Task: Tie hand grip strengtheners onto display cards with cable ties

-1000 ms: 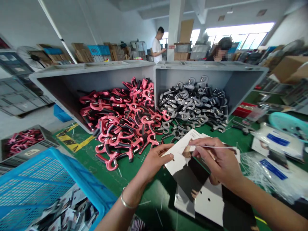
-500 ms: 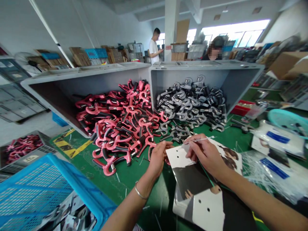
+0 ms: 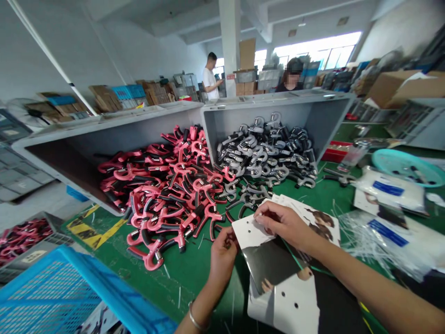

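Note:
A printed card [image 3: 262, 264] with two small holes near its white top lies tilted before me, above more cards. My left hand [image 3: 223, 255] is closed at the card's left edge, its fingertips partly hidden behind it. My right hand [image 3: 283, 221] pinches a thin white cable tie over the top of the card; the tie is mostly covered by the fingers now. Below is another white card [image 3: 295, 297] with two holes. Pink-and-black hand grips [image 3: 167, 199] with metal springs are heaped just beyond my left hand, and grey-and-black ones [image 3: 259, 153] beyond the right.
Two grey crates [image 3: 52, 134] [image 3: 333, 104] lie on their sides, open toward me. A blue basket [image 3: 114, 283] stands at lower left. Loose cable ties [image 3: 361, 241], plastic packs [image 3: 391, 190] and a turquoise basin [image 3: 399, 162] are at right. Two people are in the background.
My right hand has come down and left, closer to the card's holes; the cable tie no longer sticks out visibly. My left hand stays at the card's edge. The whole view has shifted slightly.

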A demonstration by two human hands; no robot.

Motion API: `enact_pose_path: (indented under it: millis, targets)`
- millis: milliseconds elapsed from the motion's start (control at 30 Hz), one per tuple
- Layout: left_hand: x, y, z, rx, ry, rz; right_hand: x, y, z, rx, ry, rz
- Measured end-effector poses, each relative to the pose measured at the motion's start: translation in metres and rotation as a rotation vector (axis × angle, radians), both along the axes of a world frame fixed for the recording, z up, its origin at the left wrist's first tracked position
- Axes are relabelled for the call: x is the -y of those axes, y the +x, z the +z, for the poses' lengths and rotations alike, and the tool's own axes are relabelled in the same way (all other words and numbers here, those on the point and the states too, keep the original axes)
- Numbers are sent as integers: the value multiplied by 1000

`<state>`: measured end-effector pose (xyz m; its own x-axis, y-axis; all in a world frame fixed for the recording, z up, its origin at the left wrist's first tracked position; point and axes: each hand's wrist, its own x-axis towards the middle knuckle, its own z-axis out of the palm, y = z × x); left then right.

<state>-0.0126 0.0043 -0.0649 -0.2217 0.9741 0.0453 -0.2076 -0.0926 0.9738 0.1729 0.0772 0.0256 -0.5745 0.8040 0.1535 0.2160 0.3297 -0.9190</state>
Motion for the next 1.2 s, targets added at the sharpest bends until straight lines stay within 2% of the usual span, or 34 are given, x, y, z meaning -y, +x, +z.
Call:
enact_pose_path:
  millis: [67,133,233,300,433,533,600,700,800,933,1000,1100,1200]
  targets:
    - [15,-9,-8,-88,-20,-2,0,0,1,-48,-70,4]
    - [31,-19,-11,-213,-39,-80,0,-1,1,-19,-60,2]
    - [45,-31,-7,-340,-14,-223,-3,-3,-1,83,8,-7]
    - [48,-36,-3,-372,16,-248,-5,-4,-3,98,4,-15]
    - [43,-36,-7,-399,45,-215,-7,-5,-7,135,26,-45]
    - [39,-30,-17,-285,-11,-218,-7,-5,-7,218,118,-53]
    - [38,-28,-22,-245,-34,-215,-7,-5,-7,211,109,-37]
    - [39,-27,-26,-382,1,-198,-7,-5,-8,151,22,-21]
    - [35,-25,-24,-556,70,-145,-6,-4,-10,105,-33,-15]
    - [14,-16,-15,-661,228,63,-5,-6,-9,83,-66,-46]
    - [2,-11,-10,-671,264,127,-4,-7,-7,70,-92,-74]
    - [-9,-4,-9,-668,249,145,-4,-8,-6,52,-120,-102]
    - [-10,2,-15,-625,230,125,-4,-8,-5,42,-124,-85]
